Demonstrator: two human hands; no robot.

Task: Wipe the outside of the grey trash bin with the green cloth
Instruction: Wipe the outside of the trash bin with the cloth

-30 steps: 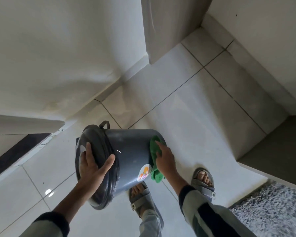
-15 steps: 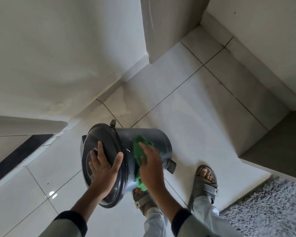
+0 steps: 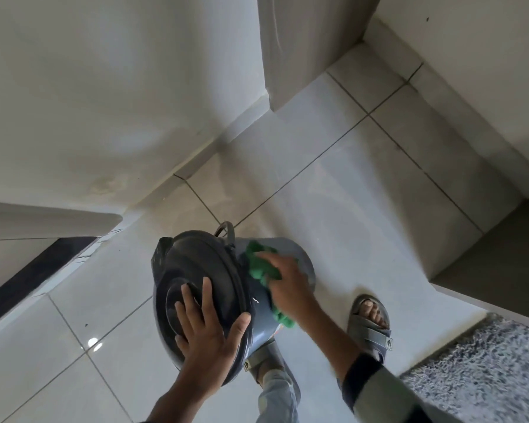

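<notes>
While left hand [image 3: 208,337] lies flat on bin lid [image 3: 202,264]; right hand [image 3: 287,285] presses green cloth [image 3: 260,265] beside rim [image 3: 242,288]

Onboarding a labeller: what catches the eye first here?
The grey trash bin, tilted with its top towards the camera at centre-bottom, with the left hand spread flat on its dark lid. Next the bright green cloth, which the right hand presses against the bin's side. A sandalled foot and shaggy rug sit lower right.

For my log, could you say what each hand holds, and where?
The left hand braces the bin, flat on its lid, thumb at the rim; the right hand presses the cloth to its side.
</notes>
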